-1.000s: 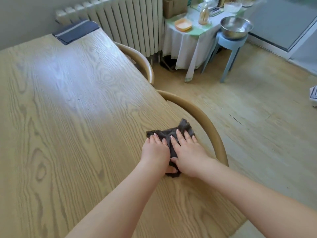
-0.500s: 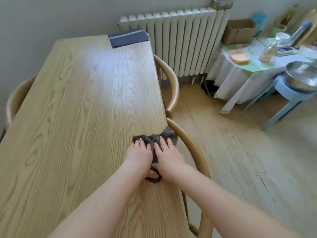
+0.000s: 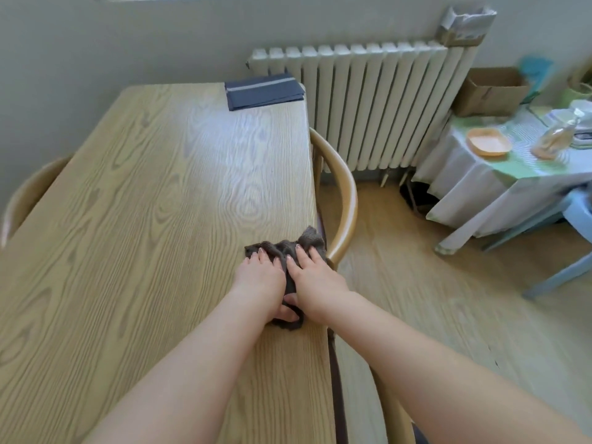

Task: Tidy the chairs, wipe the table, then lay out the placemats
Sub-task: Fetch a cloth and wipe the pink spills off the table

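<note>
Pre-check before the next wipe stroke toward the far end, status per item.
1. Both hands flat on the cloth: ok, left hand and right hand press it, fingers straight.
2. Cloth fully on the table: not ok, one corner peeks past the right edge by the chair.
3. Stroke path free: ok up to the folded placemats at the far right corner.
4. Placemats safe from the cloth: ok, apart now.
5. Table surface already clean: cannot tell.
</note>
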